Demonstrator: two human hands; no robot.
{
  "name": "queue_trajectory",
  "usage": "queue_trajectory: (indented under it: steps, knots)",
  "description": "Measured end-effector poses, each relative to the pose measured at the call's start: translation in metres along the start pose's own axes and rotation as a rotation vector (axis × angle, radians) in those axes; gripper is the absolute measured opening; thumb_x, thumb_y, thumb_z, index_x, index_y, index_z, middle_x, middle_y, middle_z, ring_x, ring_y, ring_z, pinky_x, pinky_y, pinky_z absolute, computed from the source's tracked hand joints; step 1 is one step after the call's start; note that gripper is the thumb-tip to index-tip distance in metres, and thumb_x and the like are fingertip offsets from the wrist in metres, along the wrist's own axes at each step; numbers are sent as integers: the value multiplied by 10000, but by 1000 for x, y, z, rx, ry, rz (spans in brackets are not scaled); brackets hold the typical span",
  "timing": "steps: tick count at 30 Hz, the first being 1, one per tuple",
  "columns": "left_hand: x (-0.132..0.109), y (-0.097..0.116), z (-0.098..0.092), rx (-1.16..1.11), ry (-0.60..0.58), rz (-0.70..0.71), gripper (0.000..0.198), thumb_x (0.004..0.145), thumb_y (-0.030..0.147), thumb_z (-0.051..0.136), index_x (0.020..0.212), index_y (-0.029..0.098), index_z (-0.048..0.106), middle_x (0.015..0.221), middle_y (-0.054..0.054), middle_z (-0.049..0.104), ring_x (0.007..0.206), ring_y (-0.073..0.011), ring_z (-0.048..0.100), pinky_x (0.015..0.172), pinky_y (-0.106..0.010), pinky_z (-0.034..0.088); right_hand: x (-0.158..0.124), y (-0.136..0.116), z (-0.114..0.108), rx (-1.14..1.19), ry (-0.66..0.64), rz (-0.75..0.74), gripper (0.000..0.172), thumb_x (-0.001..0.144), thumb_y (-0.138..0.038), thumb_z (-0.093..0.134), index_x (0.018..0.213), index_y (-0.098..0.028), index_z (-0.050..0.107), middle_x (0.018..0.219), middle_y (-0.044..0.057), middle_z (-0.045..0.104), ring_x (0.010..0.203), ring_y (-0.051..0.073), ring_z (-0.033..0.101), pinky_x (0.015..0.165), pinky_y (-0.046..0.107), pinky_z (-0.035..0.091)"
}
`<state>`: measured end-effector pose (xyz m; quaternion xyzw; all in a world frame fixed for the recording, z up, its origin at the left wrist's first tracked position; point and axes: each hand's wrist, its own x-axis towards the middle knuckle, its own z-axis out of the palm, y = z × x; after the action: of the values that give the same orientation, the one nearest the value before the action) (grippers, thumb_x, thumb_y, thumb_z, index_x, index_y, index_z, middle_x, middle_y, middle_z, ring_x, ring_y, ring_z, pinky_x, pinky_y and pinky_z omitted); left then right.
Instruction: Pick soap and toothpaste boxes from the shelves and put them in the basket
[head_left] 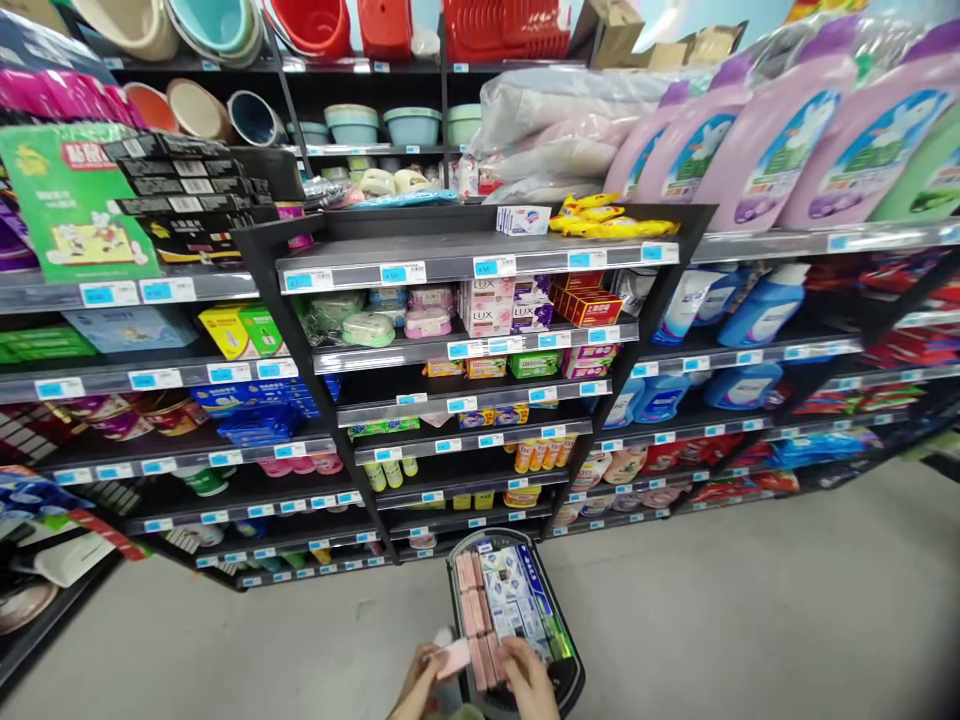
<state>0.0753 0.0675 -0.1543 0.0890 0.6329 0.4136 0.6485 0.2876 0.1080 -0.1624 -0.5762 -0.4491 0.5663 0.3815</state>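
In my left hand is a small pale pink soap box, pinched between thumb and fingers at the left edge of a dark shopping basket. My right hand reaches into the basket, its fingers curled against a pink soap box in the near row. Several more pink boxes stand stacked along the basket's left side. Beside them lie white-and-blue soap boxes, with a dark blue package along the right side. Some fingertips of my right hand are hidden.
A shelf unit rises beyond the basket, holding LUX soap boxes, soap dishes and red-and-gold boxes. Yellow packets lie on its top shelf. Large lilac detergent bottles stand at right. Grey floor surrounds the basket.
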Motion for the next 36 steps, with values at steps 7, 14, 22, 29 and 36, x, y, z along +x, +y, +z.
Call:
queue_trajectory:
  steps: [7,14,22,29,36]
  knots:
    - [-16,-4,42,-245,-407,-157,622,798,730,538,988,173,737,892,-121,722,819,-236,658,554,-257,440,-20,-43,4,-177,40,-188,486,855,-565,607,1166,-214,731,1238,133,724,1207,318,653,1035,425,525]
    - [-74,30,62,-477,-637,-48,665,887,665,527,1223,111,674,1029,-142,745,903,-245,689,797,-327,500,-47,-95,8,-417,-140,-407,736,703,-164,684,1422,-230,542,1440,100,582,1352,273,541,1135,403,462]
    - [-130,46,57,-462,-778,44,781,850,732,500,1372,158,590,1392,-186,609,1307,-371,529,1058,-509,394,-71,-143,4,-500,-116,-715,708,690,-47,617,1369,-238,554,1335,94,627,1268,284,575,1097,462,496]
    - [-138,52,45,-234,-824,72,868,831,819,452,1361,149,607,1424,-204,587,1366,-382,482,1093,-552,366,-78,-143,1,-444,-45,-873,656,748,-102,721,1370,-232,559,1284,116,646,1187,285,624,1018,444,556]
    - [-142,80,35,57,-451,382,681,888,669,574,1325,155,665,1394,-152,637,1313,-350,558,1128,-471,393,-80,-137,11,-325,130,-921,597,786,-134,744,1344,-242,565,1222,120,666,1135,290,633,948,484,570]
